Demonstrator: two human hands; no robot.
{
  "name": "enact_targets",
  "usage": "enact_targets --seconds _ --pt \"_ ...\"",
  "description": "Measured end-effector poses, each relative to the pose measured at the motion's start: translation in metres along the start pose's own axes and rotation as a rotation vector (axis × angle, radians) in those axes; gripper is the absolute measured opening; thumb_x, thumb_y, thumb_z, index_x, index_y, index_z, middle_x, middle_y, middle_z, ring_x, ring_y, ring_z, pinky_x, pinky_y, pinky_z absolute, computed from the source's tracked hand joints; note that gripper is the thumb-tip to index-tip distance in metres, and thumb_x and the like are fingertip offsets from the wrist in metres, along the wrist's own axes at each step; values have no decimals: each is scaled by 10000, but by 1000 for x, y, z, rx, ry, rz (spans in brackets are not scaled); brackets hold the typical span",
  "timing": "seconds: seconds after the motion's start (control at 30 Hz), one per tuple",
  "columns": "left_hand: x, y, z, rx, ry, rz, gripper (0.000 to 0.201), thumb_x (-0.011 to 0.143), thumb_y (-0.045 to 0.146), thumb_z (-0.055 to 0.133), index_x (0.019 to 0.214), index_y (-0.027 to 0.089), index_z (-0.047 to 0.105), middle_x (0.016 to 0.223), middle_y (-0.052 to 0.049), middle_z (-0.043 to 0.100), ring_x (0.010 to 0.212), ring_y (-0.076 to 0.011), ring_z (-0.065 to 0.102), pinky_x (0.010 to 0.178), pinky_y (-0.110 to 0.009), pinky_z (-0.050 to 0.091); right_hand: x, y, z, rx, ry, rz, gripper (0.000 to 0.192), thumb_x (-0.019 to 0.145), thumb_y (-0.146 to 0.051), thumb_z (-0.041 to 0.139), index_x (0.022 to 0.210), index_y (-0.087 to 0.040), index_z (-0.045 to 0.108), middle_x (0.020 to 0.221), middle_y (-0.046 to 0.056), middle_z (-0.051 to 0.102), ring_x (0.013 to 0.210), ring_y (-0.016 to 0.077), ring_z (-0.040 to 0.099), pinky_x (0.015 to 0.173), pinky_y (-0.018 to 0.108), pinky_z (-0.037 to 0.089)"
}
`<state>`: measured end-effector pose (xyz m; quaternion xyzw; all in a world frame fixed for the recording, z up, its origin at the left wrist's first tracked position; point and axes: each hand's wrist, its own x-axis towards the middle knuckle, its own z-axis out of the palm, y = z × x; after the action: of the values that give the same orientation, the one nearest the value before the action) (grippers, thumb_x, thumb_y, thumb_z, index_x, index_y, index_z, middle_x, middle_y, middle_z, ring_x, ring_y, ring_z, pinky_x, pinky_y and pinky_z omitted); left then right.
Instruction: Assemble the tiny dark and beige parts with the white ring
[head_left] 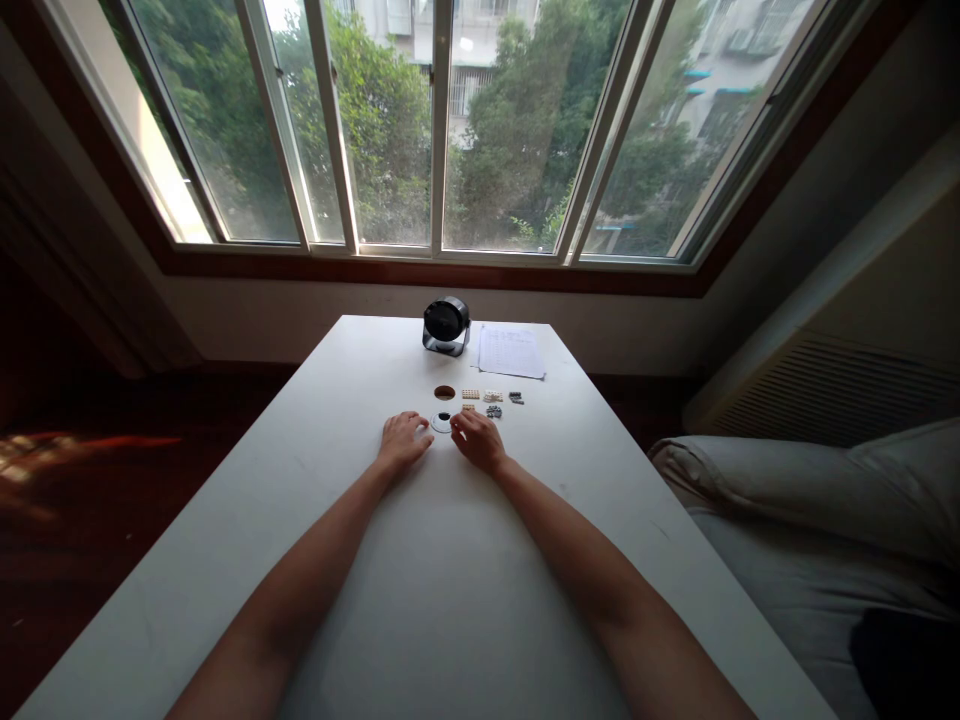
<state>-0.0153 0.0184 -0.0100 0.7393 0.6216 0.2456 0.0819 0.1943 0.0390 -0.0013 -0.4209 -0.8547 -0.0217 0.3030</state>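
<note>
My left hand (pixel 406 440) rests on the white table with its thumb and fingers apart, just left of a flat white ring (pixel 435 426) with a dark centre. Nothing shows between its fingers. On the other side, my right hand (pixel 478 441) has its fingers bent together at the ring's right rim; whatever they pinch is hidden or too small to make out. Beyond the hands lie a brown disc or round opening (pixel 445 393), tan studded pieces (pixel 470 394), pale pieces (pixel 493 396), grey pieces (pixel 494 411) and darker grey pieces (pixel 516 397).
A black round device on a stand (pixel 446 322), perhaps a small fan, stands at the table's far end. Beside it lies a sheet of paper (pixel 511 352) with faint markings. The white table (pixel 450 590) narrows toward the window; a grey sofa (pixel 810 500) is at the right.
</note>
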Motion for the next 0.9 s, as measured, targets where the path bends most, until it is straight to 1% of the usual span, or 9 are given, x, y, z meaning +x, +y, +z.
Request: enact_targets --seconds 0.1,0.23,0.3,0.37,0.47,0.53,0.6,0.73,0.9 --pt "0 -3 5 23 -40 -2 545 858 574 500 1298 257 545 1440 -87 455 1347 -270 350 1126 -426 223 -6 -11 -6 -27 -55 -41 152 920 -198 476 905 -183 626 904 76 601 863 192 520 779 288 395" --pt "-5 -1 7 74 -145 22 693 853 675 419 1420 275 421 1558 -93 295 1443 -305 193 1161 -505 99 -21 -22 -14 -18 -152 -73 150 928 -239 507 936 -185 647 1003 90 610 965 208 522 865 326 409" --pt "-9 0 4 96 -213 77 737 846 691 407 1460 285 368 1586 -85 229 1463 -317 135 1164 -525 59 -30 -24 -18 3 -193 -58 186 937 -269 509 1032 -194 649 1095 94 613 1052 215 517 937 350 395" --pt "-14 0 -1 110 -270 137 761 842 696 403 1486 299 324 1599 -73 189 1471 -326 99 1162 -544 35 -39 -23 -22 14 -242 -39 284 944 -325 508 1183 -215 615 1249 95 575 1186 228 475 1021 378 352" --pt "-23 -2 -9 129 -311 175 780 833 716 393 1499 323 294 1608 -64 153 1473 -349 61 1140 -602 -1 -48 -20 -26 -1 -364 -24 494 951 -480 462 1397 -268 473 1483 78 398 1380 259 313 1134 438 215" --pt "-29 -3 -14 136 -325 186 792 825 732 391 1503 339 277 1612 -61 131 1471 -365 39 1119 -641 -22 -51 -18 -27 -10 -447 -18 645 923 -608 431 1479 -288 359 1558 68 270 1443 282 196 1166 476 116" --pt "-33 -3 -17 140 -331 196 806 815 744 392 1508 355 255 1614 -58 113 1469 -379 21 1099 -670 -40 -51 -18 -28 -15 -498 -1 760 882 -699 415 1511 -293 289 1584 66 192 1464 297 125 1172 501 52" --pt "-36 -1 -18 155 -322 184 829 790 762 415 1503 367 262 1614 -60 113 1464 -399 -1 1079 -696 -58 -49 -19 -28 -16 -525 21 846 834 -773 404 1520 -298 262 1592 67 149 1470 305 92 1172 515 20" --pt "-35 1 -17 146 -300 181 817 782 770 424 1489 382 294 1612 -56 132 1464 -397 12 1082 -693 -48 -49 -21 -29 -38 -511 18 829 851 -771 362 1524 -300 246 1593 68 141 1472 303 81 1169 524 13"
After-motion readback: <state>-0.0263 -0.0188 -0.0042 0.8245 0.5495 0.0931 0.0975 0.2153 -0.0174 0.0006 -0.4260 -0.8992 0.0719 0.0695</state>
